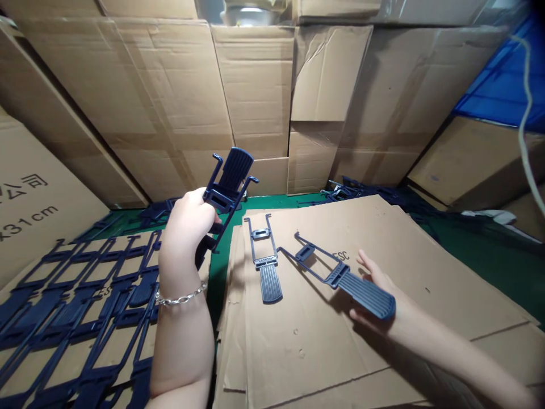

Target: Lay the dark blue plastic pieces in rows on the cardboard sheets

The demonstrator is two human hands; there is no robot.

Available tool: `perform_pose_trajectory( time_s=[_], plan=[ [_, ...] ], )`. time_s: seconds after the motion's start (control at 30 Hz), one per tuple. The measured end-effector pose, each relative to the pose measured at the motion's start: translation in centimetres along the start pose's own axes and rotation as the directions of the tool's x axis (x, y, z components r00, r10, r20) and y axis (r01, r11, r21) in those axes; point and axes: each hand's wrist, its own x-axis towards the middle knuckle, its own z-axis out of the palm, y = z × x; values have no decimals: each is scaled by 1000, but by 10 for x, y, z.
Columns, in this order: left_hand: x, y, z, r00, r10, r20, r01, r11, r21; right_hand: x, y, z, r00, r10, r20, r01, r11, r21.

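My left hand (189, 218) is raised at centre left, fingers wrapped round a dark blue plastic bracket (225, 193) with a ribbed paddle and two hooked arms; its lower part is partly hidden by the hand. At the right, my right hand (378, 289) has its fingers spread either side of a second bracket (340, 275). That bracket's ribbed end overlaps the palm, its hooked arms point up and left, and its shadow falls on the cardboard. Between the hands, a third bracket (266, 258) lies flat, hooks facing away from me.
Flat cardboard sheets (306, 352) cover the work surface over a green tabletop (281, 201). At the left, rows of similar brackets (80, 309) lie on cardboard. More brackets (357, 190) are heaped at the back right. Cardboard boxes (255, 85) wall off the back, and a pale cable (528, 113) hangs at the right.
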Motion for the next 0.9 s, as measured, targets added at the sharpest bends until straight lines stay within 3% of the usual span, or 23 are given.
perform_pose_trajectory(
  time_s=[0.07,0.17,0.27,0.33,0.53,0.6,0.73,0.9],
  plan=[
    [2,-2,-1,999,-45,-20,46,996,78,-13,-3,-6,998,2,60,14,966,-260],
    [5,-5,1,996,-79,-31,82,990,115,-22,-28,-12,944,120,307,54,862,-504],
    [10,-6,7,997,-72,-15,73,992,99,-19,-63,-10,817,210,537,114,854,-508],
    [11,-4,10,996,-75,41,72,994,84,-11,-81,-3,790,194,582,144,864,-483],
    [12,-3,11,994,-108,13,101,958,268,18,-87,26,831,135,540,221,811,-542],
    [12,-6,9,992,-124,26,110,947,303,28,-84,33,865,101,492,215,810,-546],
    [13,-13,5,991,-124,55,102,949,299,51,-81,45,935,31,354,193,792,-579],
    [12,-17,5,990,-109,86,82,959,271,69,-82,55,953,-67,294,228,799,-557]
  ],
)
